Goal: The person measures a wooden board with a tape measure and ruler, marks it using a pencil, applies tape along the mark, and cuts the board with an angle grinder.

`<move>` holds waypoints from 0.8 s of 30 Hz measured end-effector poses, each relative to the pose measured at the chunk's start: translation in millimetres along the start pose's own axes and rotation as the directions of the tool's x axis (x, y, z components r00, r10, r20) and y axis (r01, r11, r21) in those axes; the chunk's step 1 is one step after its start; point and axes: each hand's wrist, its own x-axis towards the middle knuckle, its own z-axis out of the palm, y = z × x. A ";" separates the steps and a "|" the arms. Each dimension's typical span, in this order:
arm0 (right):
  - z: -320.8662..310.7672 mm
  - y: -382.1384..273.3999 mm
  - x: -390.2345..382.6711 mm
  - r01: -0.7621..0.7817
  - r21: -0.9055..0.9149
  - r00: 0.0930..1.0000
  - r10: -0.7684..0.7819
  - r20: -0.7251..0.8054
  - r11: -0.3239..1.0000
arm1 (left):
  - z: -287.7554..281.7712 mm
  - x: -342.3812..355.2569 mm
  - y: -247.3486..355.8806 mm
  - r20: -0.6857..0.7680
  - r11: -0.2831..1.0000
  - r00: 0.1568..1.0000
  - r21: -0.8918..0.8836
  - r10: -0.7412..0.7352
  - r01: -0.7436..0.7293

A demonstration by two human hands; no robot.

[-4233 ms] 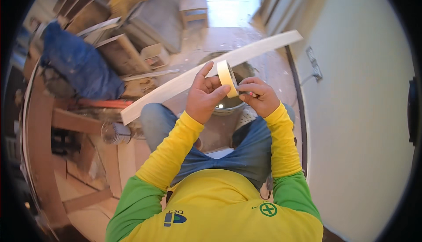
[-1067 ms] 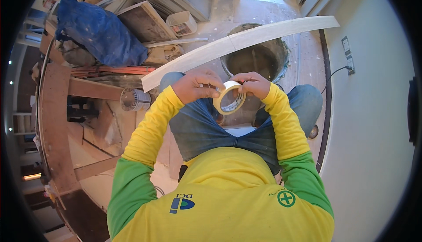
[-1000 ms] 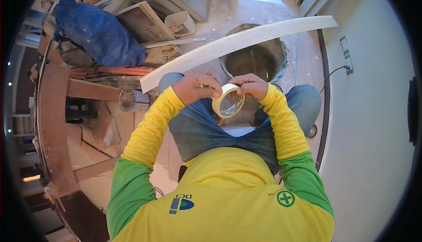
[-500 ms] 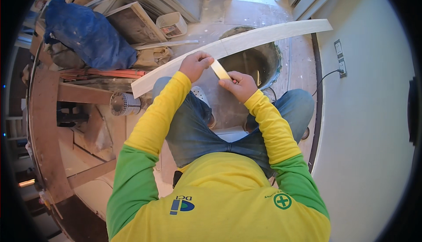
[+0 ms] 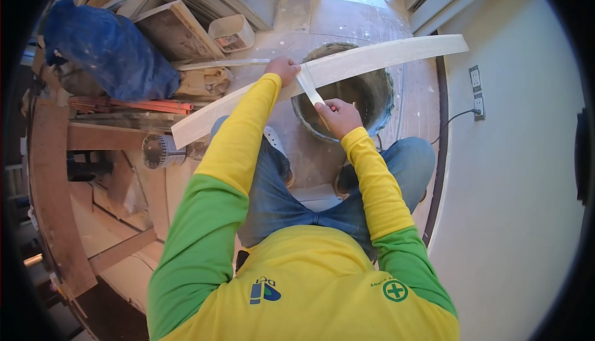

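Note:
A narrow white strip, which looks like tape (image 5: 309, 87), stretches between my hands. My left hand (image 5: 283, 70) pinches its far end, over a long white board (image 5: 384, 56) near a joint line across that board. Closed around the near end is my right hand (image 5: 341, 118), lower and to the right. A small dark bit shows between the right fingers; what it is I cannot make out. The board lies slantwise in front of me, passing above a large round tub (image 5: 388, 96) with greyish contents. What supports the board is hidden.
Left stand a blue plastic-wrapped bundle (image 5: 108, 49), a white bucket (image 5: 232, 33), orange-red pipes (image 5: 133, 105) and a metal can (image 5: 158, 150). Boards lean at the far left. A wall with a socket (image 5: 478, 106) and plugged-in black cable runs along the right.
Both hands have moved forward, and the left now reaches over the board. The strip has swung to a steeper angle and more of it shows between the hands.

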 end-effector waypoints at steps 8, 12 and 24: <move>0.0 16.2 7.5 -0.010 -0.140 1.000 0.013 0.025 0.990 | -8.0 -0.3 2.4 0.161 0.999 0.987 -0.032 0.001 0.004; -9.4 0.6 12.0 0.012 -0.225 1.000 -0.008 0.019 0.974 | -8.0 11.7 9.9 0.091 0.998 0.995 -0.041 0.044 -0.040; 1.5 2.0 23.7 -0.175 -0.058 0.984 0.176 0.016 0.983 | 9.9 24.7 17.8 -0.026 0.997 0.997 0.024 -0.073 0.074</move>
